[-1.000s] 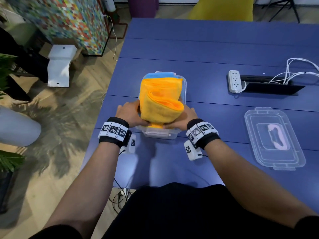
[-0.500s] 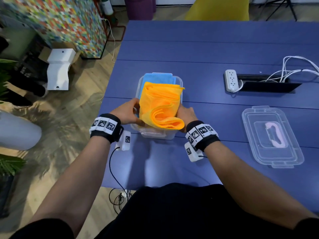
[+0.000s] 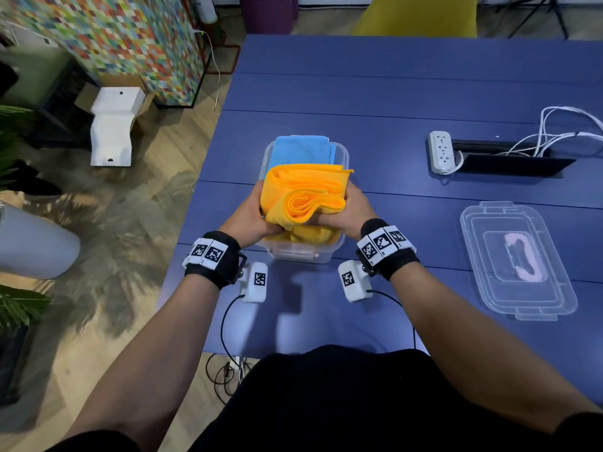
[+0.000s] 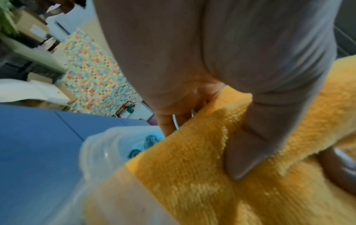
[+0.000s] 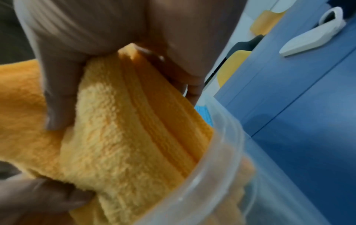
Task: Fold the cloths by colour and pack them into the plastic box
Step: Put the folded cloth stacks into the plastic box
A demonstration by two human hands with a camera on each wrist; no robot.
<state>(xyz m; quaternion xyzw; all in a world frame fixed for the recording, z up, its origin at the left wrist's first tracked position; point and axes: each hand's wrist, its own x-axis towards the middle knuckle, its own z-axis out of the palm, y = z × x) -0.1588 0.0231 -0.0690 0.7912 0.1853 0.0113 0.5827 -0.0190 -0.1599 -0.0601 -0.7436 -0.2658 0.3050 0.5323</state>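
A clear plastic box (image 3: 341, 154) stands on the blue table (image 3: 391, 93). A folded blue cloth (image 3: 301, 151) lies in its far half. Over the near half I hold a stack of folded orange cloths (image 3: 303, 197), its lower end inside the box. My left hand (image 3: 251, 216) grips the stack's left side, thumb pressed into the orange cloths (image 4: 202, 159). My right hand (image 3: 349, 212) grips its right side, thumb on the orange cloths (image 5: 119, 121) and fingers behind them. The box's rim (image 5: 227, 152) shows in the right wrist view and, as the plastic box (image 4: 100, 146), in the left wrist view.
The box's clear lid (image 3: 518, 261) lies on the table to the right. A white power strip (image 3: 441, 151) with cables sits at a black cable slot (image 3: 509, 163) behind it. The table's left edge is close to the box; floor and plants lie beyond.
The orange stack has come toward me over the box's near half, uncovering more of the blue cloth. Both hands have closed in on its sides.
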